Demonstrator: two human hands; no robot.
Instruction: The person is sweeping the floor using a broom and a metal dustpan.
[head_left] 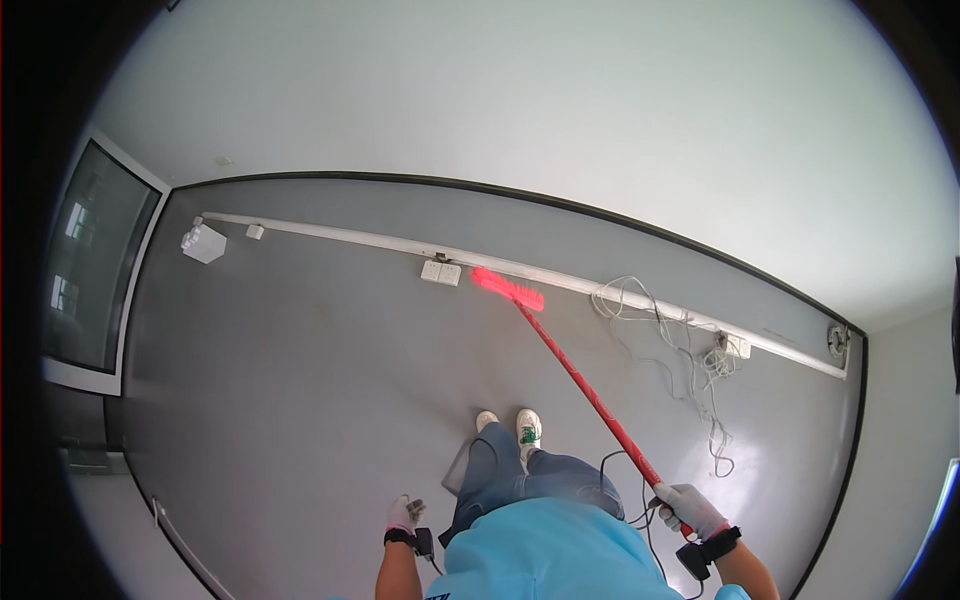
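My right hand (pixel 690 508), in a pale glove, is closed around the upper part of the red handle of a broom (pixel 590 392). The handle slants up and left from my hand to a bright pink-red head (pixel 508 289) with bristles. That head is near a long white strip; whether it touches the floor I cannot tell. My left hand (pixel 405 513), also gloved, hangs beside my left leg with nothing visible in it. Its fingers are loosely bent, with the thumb apart. Black straps with small devices sit on both wrists.
A white cable strip (pixel 365 238) with socket boxes (pixel 440 272) runs along the far side of the grey floor (pixel 290 370). Tangled white cables (pixel 690 350) lie at the right. A white plastic container (pixel 204 243) stands far left, near a white-framed glass panel (pixel 95 260).
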